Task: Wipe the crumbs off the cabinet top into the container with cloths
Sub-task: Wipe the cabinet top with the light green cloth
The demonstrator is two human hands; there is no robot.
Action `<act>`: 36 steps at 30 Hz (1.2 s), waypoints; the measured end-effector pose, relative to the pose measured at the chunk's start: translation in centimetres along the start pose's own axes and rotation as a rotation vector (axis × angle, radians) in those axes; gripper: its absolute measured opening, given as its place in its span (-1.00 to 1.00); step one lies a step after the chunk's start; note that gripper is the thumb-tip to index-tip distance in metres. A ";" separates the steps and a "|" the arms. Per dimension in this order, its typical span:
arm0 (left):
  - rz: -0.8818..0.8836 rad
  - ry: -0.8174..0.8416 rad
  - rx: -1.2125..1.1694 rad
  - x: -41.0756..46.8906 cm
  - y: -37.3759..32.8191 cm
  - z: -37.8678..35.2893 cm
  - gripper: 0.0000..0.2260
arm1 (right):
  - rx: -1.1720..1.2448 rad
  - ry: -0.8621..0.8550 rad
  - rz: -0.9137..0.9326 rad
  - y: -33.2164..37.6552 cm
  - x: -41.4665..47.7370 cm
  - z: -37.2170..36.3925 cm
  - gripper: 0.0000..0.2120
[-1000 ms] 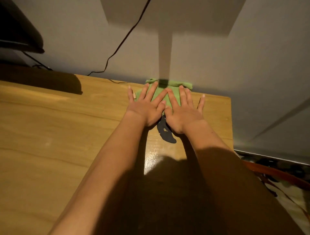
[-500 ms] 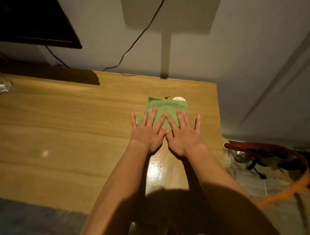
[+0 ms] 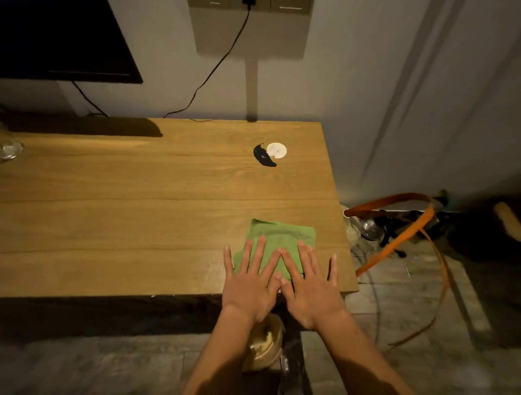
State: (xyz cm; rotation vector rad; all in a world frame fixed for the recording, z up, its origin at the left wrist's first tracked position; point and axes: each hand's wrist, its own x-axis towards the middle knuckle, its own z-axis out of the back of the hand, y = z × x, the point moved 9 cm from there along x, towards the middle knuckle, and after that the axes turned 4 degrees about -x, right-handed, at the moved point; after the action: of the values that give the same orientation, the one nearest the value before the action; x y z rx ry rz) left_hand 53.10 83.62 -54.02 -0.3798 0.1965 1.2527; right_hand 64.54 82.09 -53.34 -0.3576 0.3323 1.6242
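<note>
Head view: a wood-grain cabinet top (image 3: 141, 197) runs across the frame, its near edge in shadow and its right end stopping short of a grey wall (image 3: 366, 84). Near that right front corner lies a green cloth (image 3: 282, 234), folded to a rough square and flat on the wood. The left hand (image 3: 248, 284) and the right hand (image 3: 313, 284) rest on its near half, side by side with thumbs touching — fingers straight and spread, palms down, pressing rather than gripping anything. The heels of both palms overhang the front edge. Below the edge, between the forearms, sits a container (image 3: 263, 346) with pale contents; its exact form cannot be told in the dim light. Individual crumbs on the surface are too small to make out. Farther back on the wood, well apart from the cloth, a black curved mark (image 3: 263, 160) sits just beside a white disc (image 3: 276, 150). At the far left edge a clear glass object (image 3: 10, 149) is partly in frame. A dark screen (image 3: 62, 39) hangs against the wall at upper left and throws a shadow on the back of the top. A black cable (image 3: 214, 67) drops from a wall socket plate (image 3: 251, 2) to the rear edge. On the tiled floor (image 3: 394, 310) to the right lies an orange strap (image 3: 403, 236) — looped over dark, indistinct items.
</note>
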 end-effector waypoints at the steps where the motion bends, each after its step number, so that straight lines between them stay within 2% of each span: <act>1: 0.001 0.002 0.001 -0.5 -0.4 -0.2 -0.50 | -0.001 0.005 -0.005 -0.1 -0.6 -0.1 -0.46; 6: 0.023 -0.013 0.001 -0.6 -0.9 -0.8 -0.50 | -0.024 0.029 0.001 -0.6 -0.9 0.1 -0.45; 11: -0.003 -0.031 -0.014 3.6 -1.0 0.3 -0.51 | -0.036 0.025 0.002 -2.7 2.5 1.3 -0.43; 24: 0.042 -0.183 0.010 24.5 -0.1 8.3 -0.52 | -0.082 -0.033 0.030 -10.2 23.3 9.2 -0.40; 30: 0.087 -0.132 0.026 33.5 1.7 11.8 -0.51 | -0.100 -0.054 0.083 -11.7 32.6 13.1 -0.40; 36: 0.093 -0.084 0.022 37.2 3.0 12.9 -0.51 | -0.068 -0.078 0.124 -12.1 36.2 14.7 -0.40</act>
State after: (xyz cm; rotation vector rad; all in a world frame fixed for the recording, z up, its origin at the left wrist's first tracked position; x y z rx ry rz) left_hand 60.85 122.35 -55.63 -0.3006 0.1575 1.3549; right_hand 73.35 121.97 -55.33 -0.3290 0.2445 1.7689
